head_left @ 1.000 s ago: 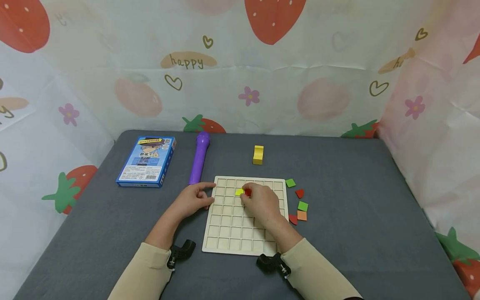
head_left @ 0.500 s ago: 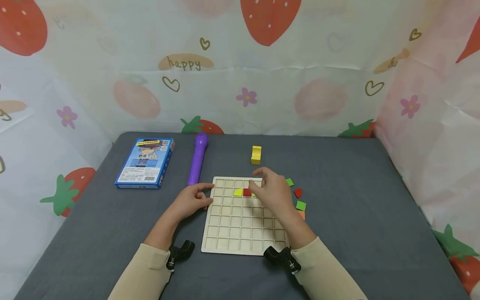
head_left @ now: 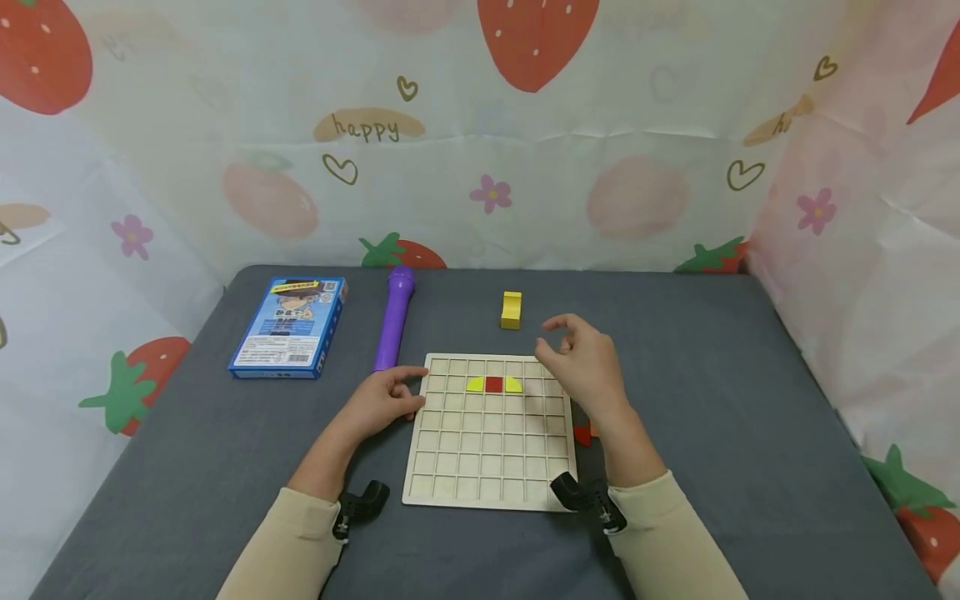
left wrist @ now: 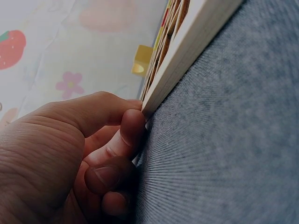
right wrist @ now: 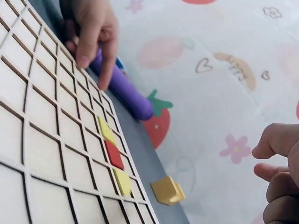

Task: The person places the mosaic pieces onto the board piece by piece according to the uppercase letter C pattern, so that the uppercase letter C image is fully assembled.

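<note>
A pale wooden grid board (head_left: 480, 450) lies on the grey cloth. In one of its far rows sit a red square tile (head_left: 493, 384) and two yellow tiles with a curved edge, one on the left (head_left: 475, 384) and one on the right (head_left: 513, 385). My left hand (head_left: 381, 396) touches the board's left edge with thumb and index finger, the other fingers curled beneath. Raised over the board's far right corner, my right hand (head_left: 588, 362) holds nothing; in the right wrist view its thumb and index finger (right wrist: 264, 171) stand slightly apart.
Past the board's far edge stands a yellow block (head_left: 511, 310). A purple microphone (head_left: 393, 317) and a blue box (head_left: 288, 325) lie at the far left. A red tile (head_left: 582, 436) shows beside the board's right edge, partly behind my right wrist.
My right hand has left the tiles and moved right and up, uncovering the red tile and the right yellow one. It now hides the green tiles. My left hand stays at the board's edge.
</note>
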The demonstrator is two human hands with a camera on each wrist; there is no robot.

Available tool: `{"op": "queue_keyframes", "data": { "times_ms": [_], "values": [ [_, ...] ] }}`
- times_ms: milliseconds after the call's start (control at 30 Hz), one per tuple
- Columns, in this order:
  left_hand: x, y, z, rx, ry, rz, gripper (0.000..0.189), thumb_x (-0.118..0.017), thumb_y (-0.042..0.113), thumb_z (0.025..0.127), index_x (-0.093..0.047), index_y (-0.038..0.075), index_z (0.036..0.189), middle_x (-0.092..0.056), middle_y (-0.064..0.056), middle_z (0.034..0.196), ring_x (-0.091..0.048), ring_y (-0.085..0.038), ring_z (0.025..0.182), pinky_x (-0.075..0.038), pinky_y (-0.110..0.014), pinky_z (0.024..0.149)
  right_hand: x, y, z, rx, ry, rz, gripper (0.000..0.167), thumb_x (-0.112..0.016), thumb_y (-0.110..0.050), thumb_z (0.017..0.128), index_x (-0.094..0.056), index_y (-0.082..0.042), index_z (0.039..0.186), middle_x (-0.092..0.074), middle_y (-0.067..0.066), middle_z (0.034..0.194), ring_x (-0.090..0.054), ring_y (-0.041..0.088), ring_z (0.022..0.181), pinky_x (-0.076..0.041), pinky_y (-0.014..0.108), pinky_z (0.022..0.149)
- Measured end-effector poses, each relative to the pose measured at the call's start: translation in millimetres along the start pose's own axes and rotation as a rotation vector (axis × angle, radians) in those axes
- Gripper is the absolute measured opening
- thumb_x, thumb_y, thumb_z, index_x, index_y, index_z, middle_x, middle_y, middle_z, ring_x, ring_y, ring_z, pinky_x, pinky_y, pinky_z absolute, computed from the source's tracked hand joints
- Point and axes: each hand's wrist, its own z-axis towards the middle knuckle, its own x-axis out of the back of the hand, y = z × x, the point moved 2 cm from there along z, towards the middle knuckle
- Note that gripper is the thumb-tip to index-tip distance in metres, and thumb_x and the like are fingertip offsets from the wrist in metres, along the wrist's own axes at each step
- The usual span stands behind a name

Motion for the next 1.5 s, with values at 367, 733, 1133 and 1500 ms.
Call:
{"op": "queue_keyframes", "data": {
  "times_ms": [367, 733, 1133, 1500],
  "values": [
    [0.3, 1.5, 0.0, 0.003, -0.001, -0.009, 0.05, -0.072, 0.015, 0.095, -0.059, 0.007, 0.143, -0.065, -0.003, 0.067, -0.053, -0.018, 0.06, -0.04, -0.035, 0.068, 29, 27, 7.7, -0.041, 0.017, 0.002, 0.032, -0.066, -0.022, 0.099, -0.064, -0.009, 0.128, -0.035, 0.001, 0.06, -0.029, 0.018, 0.047, -0.029, 0.034, 0.048],
    [0.6, 0.9, -0.2, 0.006, -0.004, -0.012, 0.05, -0.072, 0.015, 0.095, -0.059, 0.007, 0.143, -0.065, -0.003, 0.067, -0.051, -0.018, 0.059, -0.038, -0.035, 0.066, 34, 60, 16.5, -0.163, -0.067, -0.053, 0.039, -0.066, -0.021, 0.097, -0.062, -0.01, 0.134, -0.038, 0.0, 0.058, -0.031, 0.018, 0.047, -0.03, 0.034, 0.047],
    [0.7, 0.2, -0.3, 0.006, -0.006, -0.03, 0.05, -0.073, 0.015, 0.095, -0.059, 0.006, 0.142, -0.064, -0.004, 0.067, -0.052, -0.018, 0.059, -0.038, -0.034, 0.066, 22, 92, 19.5, -0.185, -0.243, -0.126, 0.042, -0.067, -0.016, 0.096, -0.063, -0.007, 0.137, -0.043, 0.0, 0.058, -0.037, 0.017, 0.048, -0.034, 0.034, 0.052],
    [1.0, 0.3, -0.7, 0.0, 0.002, -0.021, 0.05, -0.073, 0.015, 0.095, -0.06, 0.006, 0.142, -0.064, -0.003, 0.066, -0.051, -0.017, 0.058, -0.038, -0.034, 0.066, 12, 100, 20.4, -0.188, -0.272, -0.152, 0.042, -0.064, -0.011, 0.094, -0.066, -0.007, 0.135, -0.045, 0.0, 0.058, -0.039, 0.016, 0.049, -0.035, 0.034, 0.052]
  ]
}}
